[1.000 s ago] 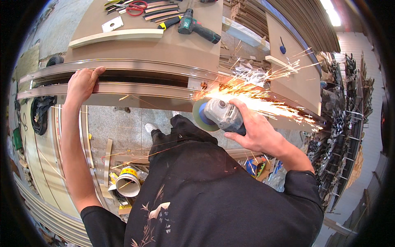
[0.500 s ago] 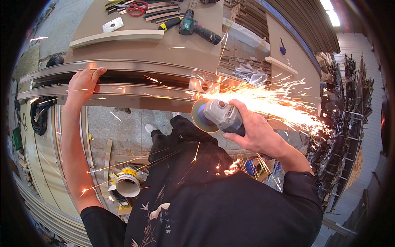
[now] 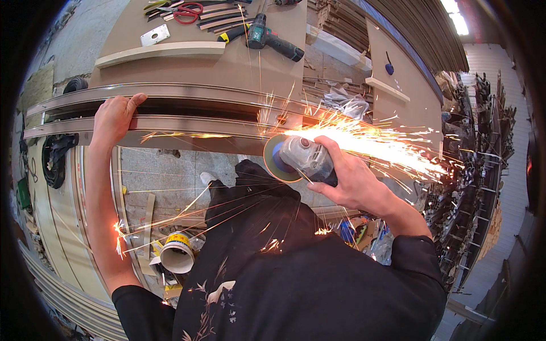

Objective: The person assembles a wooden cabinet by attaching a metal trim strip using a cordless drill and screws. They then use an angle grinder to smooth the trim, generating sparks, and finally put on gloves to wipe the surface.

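Observation:
My right hand (image 3: 350, 176) grips an angle grinder (image 3: 298, 158) whose disc (image 3: 274, 159) meets the near edge of a long shiny metal profile (image 3: 187, 122) lying across the workbench. Bright orange sparks (image 3: 369, 142) fly to the right and streak down toward my dark shirt. My left hand (image 3: 115, 116) presses flat on the same profile further left, fingers over its top edge, holding it down.
On the brown bench top (image 3: 239, 62) lie a wooden strip (image 3: 162, 52), a cordless drill (image 3: 273, 40), red-handled scissors (image 3: 185, 11) and a small metal plate (image 3: 154, 35). A tape roll (image 3: 177, 256) sits on the floor below. Stacked metal lengths fill the right side (image 3: 478, 148).
The sparks have grown and now spray further right and down over my shirt. The grinder has stayed at about the same spot on the profile; my left hand has not moved.

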